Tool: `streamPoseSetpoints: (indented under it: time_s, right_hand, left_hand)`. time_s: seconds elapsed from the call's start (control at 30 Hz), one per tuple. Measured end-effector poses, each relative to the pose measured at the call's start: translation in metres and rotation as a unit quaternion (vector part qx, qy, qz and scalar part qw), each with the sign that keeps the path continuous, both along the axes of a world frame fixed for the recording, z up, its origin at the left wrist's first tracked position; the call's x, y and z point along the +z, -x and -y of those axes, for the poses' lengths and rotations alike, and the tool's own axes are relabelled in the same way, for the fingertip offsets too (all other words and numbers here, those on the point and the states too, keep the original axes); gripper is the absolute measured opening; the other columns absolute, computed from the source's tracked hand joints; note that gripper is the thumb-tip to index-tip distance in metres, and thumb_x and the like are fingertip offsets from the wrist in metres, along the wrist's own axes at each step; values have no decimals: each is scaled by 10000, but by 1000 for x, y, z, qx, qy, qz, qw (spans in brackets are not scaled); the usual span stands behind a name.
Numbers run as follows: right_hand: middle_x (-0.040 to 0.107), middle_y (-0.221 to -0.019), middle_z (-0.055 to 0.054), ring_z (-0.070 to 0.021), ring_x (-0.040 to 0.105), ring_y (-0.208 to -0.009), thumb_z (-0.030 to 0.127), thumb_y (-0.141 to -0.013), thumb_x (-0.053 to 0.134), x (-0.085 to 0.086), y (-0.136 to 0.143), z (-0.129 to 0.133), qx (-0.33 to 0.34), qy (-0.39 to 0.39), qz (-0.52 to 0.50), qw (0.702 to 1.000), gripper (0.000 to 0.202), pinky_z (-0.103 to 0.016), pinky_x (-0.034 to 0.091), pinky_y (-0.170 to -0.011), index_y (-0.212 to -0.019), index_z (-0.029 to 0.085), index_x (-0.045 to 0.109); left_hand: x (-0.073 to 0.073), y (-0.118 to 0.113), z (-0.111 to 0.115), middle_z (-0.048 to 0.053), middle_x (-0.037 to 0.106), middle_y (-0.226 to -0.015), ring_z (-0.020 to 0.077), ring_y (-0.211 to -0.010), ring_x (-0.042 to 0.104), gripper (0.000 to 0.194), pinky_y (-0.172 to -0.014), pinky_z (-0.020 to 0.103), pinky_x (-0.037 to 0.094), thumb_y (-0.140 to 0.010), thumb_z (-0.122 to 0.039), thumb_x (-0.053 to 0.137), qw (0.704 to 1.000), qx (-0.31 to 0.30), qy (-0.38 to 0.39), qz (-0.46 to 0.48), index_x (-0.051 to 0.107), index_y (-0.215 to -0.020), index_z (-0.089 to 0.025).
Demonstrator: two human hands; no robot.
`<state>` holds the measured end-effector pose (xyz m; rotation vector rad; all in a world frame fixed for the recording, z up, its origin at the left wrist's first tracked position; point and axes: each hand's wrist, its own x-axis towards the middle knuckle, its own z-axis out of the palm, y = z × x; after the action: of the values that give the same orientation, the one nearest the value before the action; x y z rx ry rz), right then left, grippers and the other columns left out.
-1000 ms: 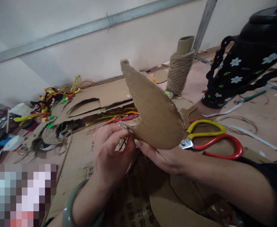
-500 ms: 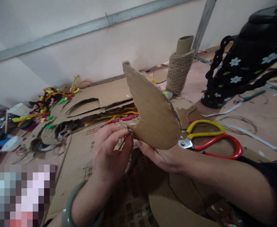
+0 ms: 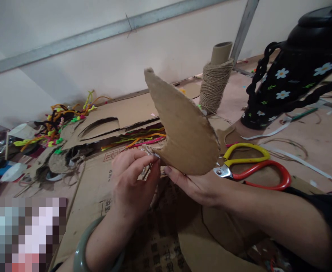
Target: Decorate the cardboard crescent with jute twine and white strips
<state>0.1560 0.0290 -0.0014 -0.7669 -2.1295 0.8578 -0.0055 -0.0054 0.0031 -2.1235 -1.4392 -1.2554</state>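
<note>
A curved, horn-shaped cardboard piece (image 3: 187,132) is held up over the table, its narrow tip pointing up and left. My right hand (image 3: 188,185) grips its lower edge from below, thumb on the near side and the other fingers mostly hidden. At the piece's left end, my left hand (image 3: 136,173) pinches a thin strand of twine against the edge with thumb and forefinger. Some twine is wrapped at that end. Just right of my right hand lie scissors (image 3: 224,172) with one yellow and one red handle.
Behind stands a cardboard tube wound with twine (image 3: 215,88). A black flowered bottle (image 3: 284,79) rises at the right. Coloured pipe cleaners (image 3: 58,121) pile up at the left, beside a cut cardboard sheet (image 3: 134,107). Printed cardboard (image 3: 94,204) lies underneath.
The cardboard piece has tilted slightly, its tip shifting a little left and up. Both hands keep their grip in nearly the same place.
</note>
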Motion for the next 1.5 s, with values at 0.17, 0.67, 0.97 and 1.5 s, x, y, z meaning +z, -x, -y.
streamPoseSetpoints:
  time_s: [0.17,0.67,0.97,1.5]
  right_hand:
    - [650,-1011,-65,-187,583,-994,310,-899,353,-2,0,-1,-3,-85,54,995,285,-322,466,-899,-1008,179,581]
    - [654,-974,-49,-183,597,-950,334,-931,302,-8,1,2,-27,-146,68,987,302,-324,489,-837,-993,194,563]
    - [638,-934,-57,-153,585,-907,301,-915,360,-3,2,1,-4,-59,23,998,276,-273,474,-832,-1000,140,567]
    - [629,-926,-55,-160,572,-903,296,-922,340,-4,0,-1,-4,-89,47,995,290,-275,451,-843,-1009,140,568]
  left_hand:
    - [3,-3,0,10,643,-731,165,-713,607,84,-660,327,482,-735,-116,641,999,32,17,-3,625,-750,-197]
    - [5,-3,0,15,643,-731,156,-715,597,99,-669,322,476,-702,-77,635,1000,9,28,11,633,-712,-175]
    - [6,0,0,8,641,-745,128,-718,602,89,-665,271,474,-717,-92,647,999,-12,43,29,623,-743,-174]
    - [5,0,0,30,652,-748,139,-711,607,33,-663,283,482,-750,-132,654,998,-2,54,30,644,-762,-161]
